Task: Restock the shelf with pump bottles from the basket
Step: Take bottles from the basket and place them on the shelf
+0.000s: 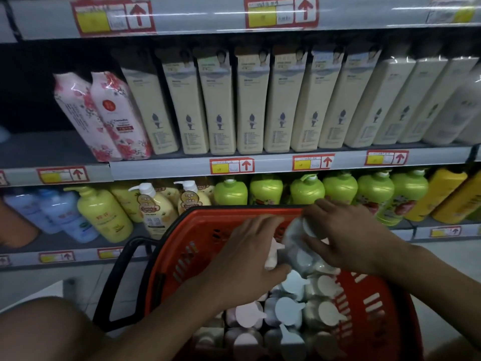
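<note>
A red basket (197,230) with a black handle sits in front of me, packed with several pump bottles (286,308) whose pale blue, pink and white pump tops face up. My right hand (346,230) grips a grey-white pump bottle (295,230) lifted above the others at the basket's far end. My left hand (250,254) curls around a pale pink bottle (272,256) just beside it. Both hands are inside the basket rim. The shelf (161,166) stands right behind the basket.
The shelf's middle row holds cream boxes (221,108) and pink floral pouches (104,115), with a dark gap to their left. The lower row holds yellow (104,212), green (374,194) and pale blue bottles (59,212). Light floor shows below.
</note>
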`<state>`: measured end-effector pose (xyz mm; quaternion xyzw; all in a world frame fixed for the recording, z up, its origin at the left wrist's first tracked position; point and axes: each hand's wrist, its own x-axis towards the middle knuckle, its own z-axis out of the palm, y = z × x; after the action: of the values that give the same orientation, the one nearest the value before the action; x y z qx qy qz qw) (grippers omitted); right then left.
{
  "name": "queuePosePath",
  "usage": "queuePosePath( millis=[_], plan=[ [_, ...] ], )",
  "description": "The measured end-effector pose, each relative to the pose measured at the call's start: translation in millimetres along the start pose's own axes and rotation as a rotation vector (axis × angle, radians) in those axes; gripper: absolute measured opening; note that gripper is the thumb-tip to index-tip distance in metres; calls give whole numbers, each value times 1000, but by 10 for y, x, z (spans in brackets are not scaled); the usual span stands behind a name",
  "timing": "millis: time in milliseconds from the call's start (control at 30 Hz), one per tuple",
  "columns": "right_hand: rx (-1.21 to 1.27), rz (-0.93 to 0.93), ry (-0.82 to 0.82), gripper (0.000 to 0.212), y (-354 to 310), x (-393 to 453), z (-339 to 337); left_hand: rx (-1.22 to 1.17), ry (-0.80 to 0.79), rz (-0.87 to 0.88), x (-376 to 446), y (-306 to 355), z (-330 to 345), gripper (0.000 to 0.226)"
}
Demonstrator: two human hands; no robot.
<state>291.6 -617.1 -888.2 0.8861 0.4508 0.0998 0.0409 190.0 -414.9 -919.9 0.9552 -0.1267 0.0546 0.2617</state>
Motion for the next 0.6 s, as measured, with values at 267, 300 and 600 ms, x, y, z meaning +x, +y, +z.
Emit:
queuePosePath(
  millis=[267,300,600],
  plan=[
    [120,380,295,44,-244,295,-613,-498,94,-147,173,262,337,107],
    [139,424,304,46,-272,316,-658,-540,129,-171,173,293,400,110],
    [922,529,452,41,-346,380,-963,-982,284,-427,284,226,-88,80]
  ],
)
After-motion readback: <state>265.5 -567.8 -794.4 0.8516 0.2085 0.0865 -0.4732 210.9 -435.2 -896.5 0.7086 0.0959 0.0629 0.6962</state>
